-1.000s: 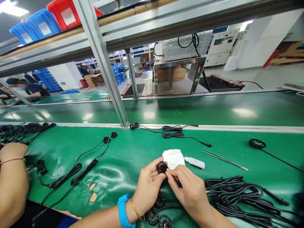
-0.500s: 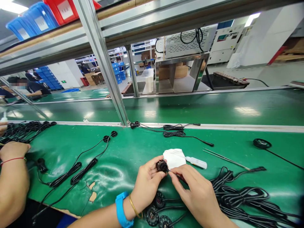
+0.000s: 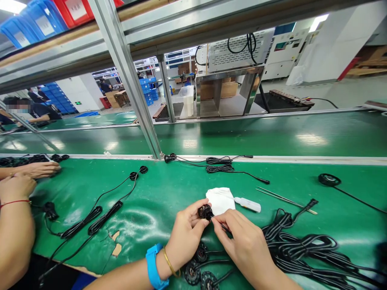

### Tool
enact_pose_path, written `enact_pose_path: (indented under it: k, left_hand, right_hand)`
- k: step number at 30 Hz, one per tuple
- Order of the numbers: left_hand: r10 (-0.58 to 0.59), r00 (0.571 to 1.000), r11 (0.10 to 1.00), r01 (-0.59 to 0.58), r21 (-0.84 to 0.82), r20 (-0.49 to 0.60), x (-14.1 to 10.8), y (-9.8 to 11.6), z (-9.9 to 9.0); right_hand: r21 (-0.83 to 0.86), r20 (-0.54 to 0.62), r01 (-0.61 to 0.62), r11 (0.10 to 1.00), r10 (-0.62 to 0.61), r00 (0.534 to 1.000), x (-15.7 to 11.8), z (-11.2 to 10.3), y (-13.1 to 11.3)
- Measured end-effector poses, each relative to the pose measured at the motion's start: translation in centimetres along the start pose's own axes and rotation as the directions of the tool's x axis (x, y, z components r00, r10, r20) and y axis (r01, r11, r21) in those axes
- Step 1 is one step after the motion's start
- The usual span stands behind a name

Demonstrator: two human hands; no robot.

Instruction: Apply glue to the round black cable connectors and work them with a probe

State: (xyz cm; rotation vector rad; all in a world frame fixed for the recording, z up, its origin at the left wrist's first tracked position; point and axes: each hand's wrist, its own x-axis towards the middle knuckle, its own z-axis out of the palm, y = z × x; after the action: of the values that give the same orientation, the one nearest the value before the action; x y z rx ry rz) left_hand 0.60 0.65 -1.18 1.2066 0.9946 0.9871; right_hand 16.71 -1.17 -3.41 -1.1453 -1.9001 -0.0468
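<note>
Head view, largest first: a green-topped assembly surface (image 3: pixel 163 193) runs across the frame, with a second green belt (image 3: pixel 242 137) beyond it, and an aluminium upright (image 3: pixel 127 76) carries a shelf (image 3: pixel 60 32) of blue bins (image 3: pixel 42 20) and a red bin (image 3: pixel 72 10), held up off the working area. Coiled black cables (image 3: pixel 302 249) lie heaped at right, and looser cable lengths (image 3: pixel 90 221) lie at left, seemingly kept to either side so that bare surface stays open in front of the person. At far left are a co-worker's hand (image 3: pixel 36 170) and other hand (image 3: pixel 16 187), the latter with a red string at the wrist. Long metal tweezers (image 3: pixel 286 200), a white plastic tube (image 3: pixel 248 204) and a white tissue (image 3: pixel 220 200) lie together just above the hands, within easy reach. Several round black cable-end parts (image 3: pixel 192 272) sit near the near edge. The left hand (image 3: pixel 187 237), with blue wristband, curls its fingers around a round black cable-end part (image 3: pixel 205 212), held up over the surface, just before the tissue. The right hand (image 3: pixel 244 245) closes in a pinch against that part, on a thin dark lead (image 3: pixel 225 227), which its fingers partly hide.
</note>
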Motion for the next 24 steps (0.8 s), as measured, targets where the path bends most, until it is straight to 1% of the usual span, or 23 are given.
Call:
enact_pose_path:
  k: [7,11,14,20,24]
  left_hand:
    - [-0.059,0.998,0.998,0.059,0.018,0.031,0.5,0.2,-0.4]
    - [-0.041,0.998,0.999,0.041,0.002,0.036,0.6,0.0,-0.4]
    - [-0.048,0.998,0.998,0.049,-0.027,0.048,0.6,-0.1,-0.5]
    - [-0.11,0.989,0.991,0.117,-0.066,0.101,0.7,0.2,-1.2]
    - [-0.147,0.984,0.981,0.158,-0.111,0.104,0.7,0.7,-1.5]
  right_hand:
    - [-0.011,0.004,0.004,1.0,-0.004,1.0,0.4,-0.3,0.0]
    - [-0.016,0.007,0.007,1.0,-0.006,1.0,0.4,-0.4,0.1]
    - [-0.015,0.02,0.01,1.0,-0.01,1.0,0.6,-0.6,0.2]
    - [-0.035,0.014,0.032,0.999,-0.032,0.999,0.7,-1.1,0.1]
    - [-0.021,0.02,0.071,0.997,-0.071,0.997,0.6,-1.3,0.0]
